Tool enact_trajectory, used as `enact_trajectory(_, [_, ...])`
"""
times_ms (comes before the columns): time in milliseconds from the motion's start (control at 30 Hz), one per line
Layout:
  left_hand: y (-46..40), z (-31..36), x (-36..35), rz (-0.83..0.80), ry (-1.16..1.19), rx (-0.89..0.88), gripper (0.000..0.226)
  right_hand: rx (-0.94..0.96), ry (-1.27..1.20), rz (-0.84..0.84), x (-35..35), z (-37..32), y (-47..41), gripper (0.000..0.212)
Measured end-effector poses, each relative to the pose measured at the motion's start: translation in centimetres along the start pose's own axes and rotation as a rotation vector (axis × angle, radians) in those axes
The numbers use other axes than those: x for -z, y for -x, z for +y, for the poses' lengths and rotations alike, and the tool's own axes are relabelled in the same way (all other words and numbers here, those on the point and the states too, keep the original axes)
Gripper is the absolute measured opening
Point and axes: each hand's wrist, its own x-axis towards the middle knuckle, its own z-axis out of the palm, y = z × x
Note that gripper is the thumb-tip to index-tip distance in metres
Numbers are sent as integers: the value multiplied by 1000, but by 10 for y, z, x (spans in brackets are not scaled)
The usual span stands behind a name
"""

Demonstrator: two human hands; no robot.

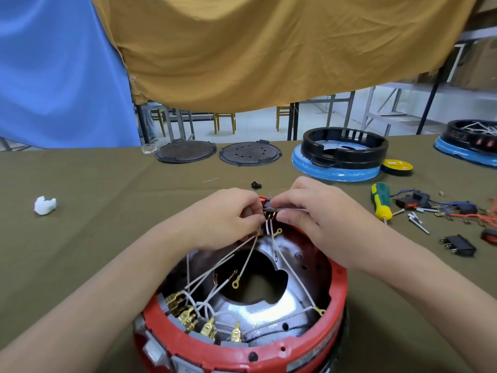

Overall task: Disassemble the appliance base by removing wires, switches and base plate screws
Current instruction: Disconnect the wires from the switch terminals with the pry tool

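Red base [242,343] (wires [250,254] crossing); screwdriver [380,200] right of both hands.

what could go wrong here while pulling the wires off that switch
1. Both hands, left hand and right hand, pinch the small switch above the red base; a sudden release could jerk the white wires or bend a terminal.
2. Several wires are still plugged into the connectors at the near rim, so a hard pull may strain those.
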Motion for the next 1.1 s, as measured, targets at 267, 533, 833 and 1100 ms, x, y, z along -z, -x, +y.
enact_trajectory(267, [-2,-5,-4,24,181,58,15,29,-42,168,-2,9,4,20])
enact_trajectory(533, [-14,9,13,-62,111,133,16,41,37,97,0,2,2,23])
enact_trajectory(833, [-18,1,2,12,245,158,13,115,352,-3,2,-3,-5,24])
enact_trajectory(1100, [-21,4,0,67,184,133,12,68,211,3,9,11,-17,21])
